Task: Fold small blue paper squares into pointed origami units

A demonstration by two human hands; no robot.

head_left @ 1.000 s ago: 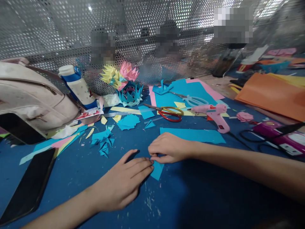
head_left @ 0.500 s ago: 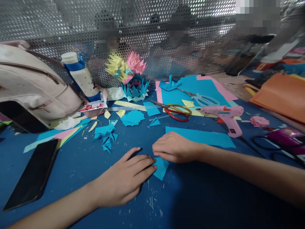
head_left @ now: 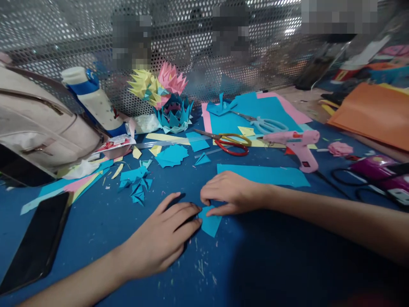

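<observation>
A small blue paper piece (head_left: pixel 211 222) lies on the dark blue table between my hands. My left hand (head_left: pixel 166 232) rests flat with its fingers spread, and its fingertips touch the paper's left edge. At the paper's upper edge is my right hand (head_left: pixel 228 194), its fingers bent down and its thumb apart from them, touching the paper. Behind my right hand lies a long blue paper strip (head_left: pixel 265 175). To the left are folded blue pieces (head_left: pixel 137 183) and a stack of blue cut paper (head_left: pixel 172 155).
Red-and-yellow scissors (head_left: pixel 231 143), light blue scissors (head_left: pixel 270 125) and a pink glue gun (head_left: pixel 300 145) lie behind. Paper flowers (head_left: pixel 172 113), a bottle (head_left: pixel 99 102) and a bag (head_left: pixel 41 115) stand back left. A black phone (head_left: pixel 36 238) lies left, orange paper (head_left: pixel 370 115) right.
The view has shifted slightly, so most things sit further left. My right thumb has moved away from the fingers, baring more of the blue paper's upper edge.
</observation>
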